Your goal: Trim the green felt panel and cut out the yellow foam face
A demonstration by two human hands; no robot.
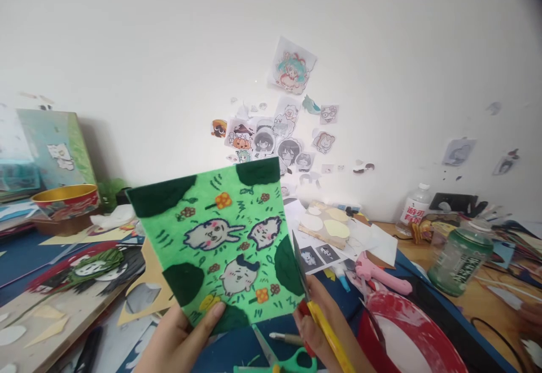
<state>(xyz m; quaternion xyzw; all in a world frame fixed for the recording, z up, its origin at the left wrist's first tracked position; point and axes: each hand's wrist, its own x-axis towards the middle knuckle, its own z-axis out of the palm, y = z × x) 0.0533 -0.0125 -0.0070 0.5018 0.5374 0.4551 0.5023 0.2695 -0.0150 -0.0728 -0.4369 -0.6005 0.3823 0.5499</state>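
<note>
In the head view, your left hand (180, 333) is pinching the near edge of the card (222, 243), raising it mid-scene; your right hand (336, 319) is gripping scissors (328, 333) by its right edge. It's looking light, fairly stiff, probably creasable; favour edges.

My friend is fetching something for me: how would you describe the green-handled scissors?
Find the big green drawing in the left hand. Below its bottom edge, on the blue surface, lie the scissors. Their handles are green, unlike the yellow-and-red pair in the right hand.
</note>
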